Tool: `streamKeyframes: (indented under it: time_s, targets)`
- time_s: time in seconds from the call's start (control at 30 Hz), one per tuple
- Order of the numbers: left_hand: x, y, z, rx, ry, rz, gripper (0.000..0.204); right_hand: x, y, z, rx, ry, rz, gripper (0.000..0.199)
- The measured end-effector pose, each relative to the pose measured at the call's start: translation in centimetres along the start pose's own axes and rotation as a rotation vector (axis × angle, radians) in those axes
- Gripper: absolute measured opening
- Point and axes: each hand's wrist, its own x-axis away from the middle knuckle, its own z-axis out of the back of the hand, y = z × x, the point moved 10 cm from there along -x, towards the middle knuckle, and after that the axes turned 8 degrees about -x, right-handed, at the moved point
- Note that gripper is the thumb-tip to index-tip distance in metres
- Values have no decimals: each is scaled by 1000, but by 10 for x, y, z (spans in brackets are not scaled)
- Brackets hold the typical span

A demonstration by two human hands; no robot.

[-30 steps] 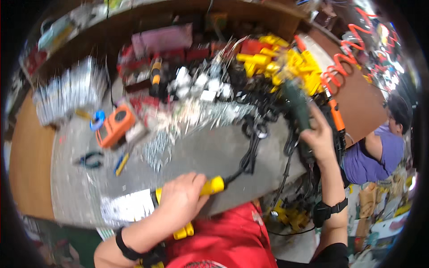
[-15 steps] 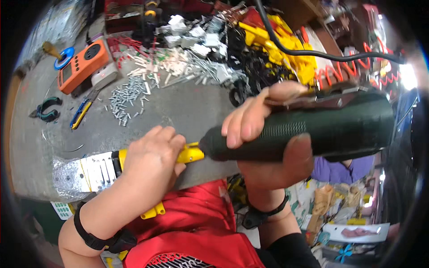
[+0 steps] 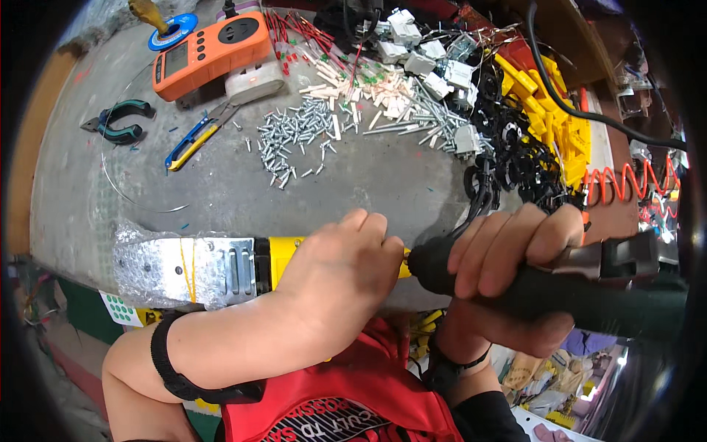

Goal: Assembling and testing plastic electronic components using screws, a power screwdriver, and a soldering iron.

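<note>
My left hand (image 3: 342,269) is closed round the yellow body of a long tool (image 3: 283,254) with a black collar and a flat metal plate wrapped in clear plastic; I cannot tell its exact kind. My fingers hide most of the yellow part. My right hand (image 3: 515,258) grips a thick, dark electric screwdriver (image 3: 582,298), lying nearly level. The screwdriver's nose meets the yellow end just right of my left fingers; its bit and any screw there are hidden. Beyond my left hand is a pile of silver screws (image 3: 291,136).
Cutters (image 3: 121,121), a utility knife (image 3: 195,144) and an orange meter (image 3: 210,55) lie on the grey table at left. White connectors (image 3: 423,59), black parts (image 3: 515,158) and yellow shells (image 3: 545,110) are heaped at the far right. A black cable (image 3: 567,103) hangs there.
The view has shifted, so the table things appear farther right. The screwdriver is now lower at its back end and still against the yellow part. Both hands keep their hold.
</note>
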Motion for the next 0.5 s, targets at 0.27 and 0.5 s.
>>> streamKeyframes:
  time_s: [0.27,0.5]
  targets:
    - [2,-3,6,-73,112,-26,37,2,2,5,229,90,-238,79]
    - [4,0,1,-91,86,-39,33,21,-22,-10,39,32,-48,58]
